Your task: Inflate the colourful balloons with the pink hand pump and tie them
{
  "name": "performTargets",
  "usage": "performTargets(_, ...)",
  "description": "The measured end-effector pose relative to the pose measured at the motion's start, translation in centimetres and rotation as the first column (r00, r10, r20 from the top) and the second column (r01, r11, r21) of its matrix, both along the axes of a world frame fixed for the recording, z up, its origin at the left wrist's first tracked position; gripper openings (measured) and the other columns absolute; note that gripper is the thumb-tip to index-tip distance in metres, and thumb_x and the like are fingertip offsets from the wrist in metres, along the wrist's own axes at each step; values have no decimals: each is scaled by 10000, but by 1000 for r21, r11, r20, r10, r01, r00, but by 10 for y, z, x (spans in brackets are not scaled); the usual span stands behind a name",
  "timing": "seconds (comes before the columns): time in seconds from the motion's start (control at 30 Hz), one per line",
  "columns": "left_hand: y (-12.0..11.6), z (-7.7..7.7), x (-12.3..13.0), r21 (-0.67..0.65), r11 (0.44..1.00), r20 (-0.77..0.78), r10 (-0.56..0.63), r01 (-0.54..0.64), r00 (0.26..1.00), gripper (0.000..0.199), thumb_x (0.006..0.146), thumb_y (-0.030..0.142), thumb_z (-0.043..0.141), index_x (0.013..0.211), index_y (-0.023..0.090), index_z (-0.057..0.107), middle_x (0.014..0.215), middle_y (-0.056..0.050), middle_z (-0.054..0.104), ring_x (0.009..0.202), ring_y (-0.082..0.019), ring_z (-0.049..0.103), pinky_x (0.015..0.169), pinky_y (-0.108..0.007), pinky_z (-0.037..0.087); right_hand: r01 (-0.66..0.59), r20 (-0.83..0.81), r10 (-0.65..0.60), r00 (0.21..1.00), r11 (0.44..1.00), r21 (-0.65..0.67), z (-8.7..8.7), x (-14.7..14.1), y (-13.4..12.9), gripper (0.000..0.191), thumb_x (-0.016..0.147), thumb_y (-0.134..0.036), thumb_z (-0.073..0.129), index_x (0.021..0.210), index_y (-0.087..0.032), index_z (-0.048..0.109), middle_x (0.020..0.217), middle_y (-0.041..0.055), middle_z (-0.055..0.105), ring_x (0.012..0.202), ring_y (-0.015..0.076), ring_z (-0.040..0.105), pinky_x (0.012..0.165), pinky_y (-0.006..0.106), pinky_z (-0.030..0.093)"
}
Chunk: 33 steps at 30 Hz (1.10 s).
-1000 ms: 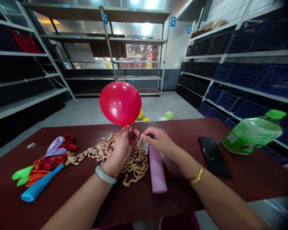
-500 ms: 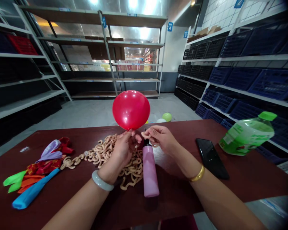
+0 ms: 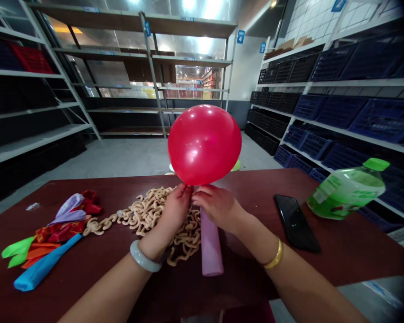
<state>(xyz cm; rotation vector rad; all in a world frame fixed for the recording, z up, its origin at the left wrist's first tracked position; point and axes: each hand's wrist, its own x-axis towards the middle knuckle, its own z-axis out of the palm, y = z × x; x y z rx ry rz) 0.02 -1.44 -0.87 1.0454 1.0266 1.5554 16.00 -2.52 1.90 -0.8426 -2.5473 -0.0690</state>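
Observation:
A blown-up red balloon point(image 3: 204, 144) stands above my hands, its neck at the bottom. My left hand point(image 3: 177, 204) is closed, thumb and fingers pinching that neck. Right beside it, my right hand point(image 3: 218, 206) has its fingers bent together at the neck, just under the balloon; what they hold is hidden. Below my right hand a pink cylinder point(image 3: 211, 251) stands on the table, its top covered by the hand. Behind and beside my left wrist lies a heap of beige curled, ring-like pieces point(image 3: 148, 208), with a strand trailing left.
On the dark brown table point(image 3: 114, 287), limp balloons lie at the left, among them a blue balloon point(image 3: 47, 264) and a purple balloon point(image 3: 67, 208). A black phone point(image 3: 296, 222) and a green-capped bottle point(image 3: 346, 190) are at the right. Shelves with crates point(image 3: 330, 112) line the room.
The balloon looks larger and sits further right and higher. My right hand, which pinched a beige piece apart from the balloon, has come left to its neck beside my left hand.

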Motion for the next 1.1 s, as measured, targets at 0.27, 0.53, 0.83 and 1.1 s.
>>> performTargets(0.27, -10, 3, 4, -132, 976, 65, -165, 172, 984, 264, 790, 341, 755, 644, 193, 593, 493, 49, 434, 406, -94, 328, 421, -243, 267, 57, -241, -66, 968, 997, -44, 4, 14, 14, 305, 1035, -189, 388, 1087, -174, 689, 1115, 101, 671, 1021, 204, 613, 927, 337, 483)
performTargets(0.53, -2, -1, -2, -131, 991, 47, -21, 27, 999, 269, 849, 320, 680, 640, 189, 573, 485, 47, 400, 372, -88, 325, 373, -224, 218, -45, -178, 35, 983, 998, -52, 1, 12, 13, 275, 1017, -141, 407, 1057, -167, 678, 1117, 105, 668, 1025, 205, 604, 912, 342, 490)
performTargets(0.83, -4, -6, 3, -81, 997, -35, -10, 7, 999, 203, 805, 224, 722, 631, 176, 630, 560, -2, 560, 451, -121, 447, 435, -251, 319, -21, -15, 21, 1000, 1000, -21, 4, 7, 11, 248, 968, -80, 468, 1044, -173, 684, 1111, 81, 681, 993, 200, 621, 875, 316, 480)
performTargets(1.1, -13, 7, 9, -242, 965, 46, -96, 105, 994, 197, 792, 354, 687, 745, 198, 576, 511, 55, 442, 402, -96, 347, 415, -233, 230, -56, -74, 58, 996, 998, 32, 0, 1, 12, 225, 961, -83, 510, 1059, -150, 702, 1116, 98, 700, 984, 205, 641, 886, 317, 499)
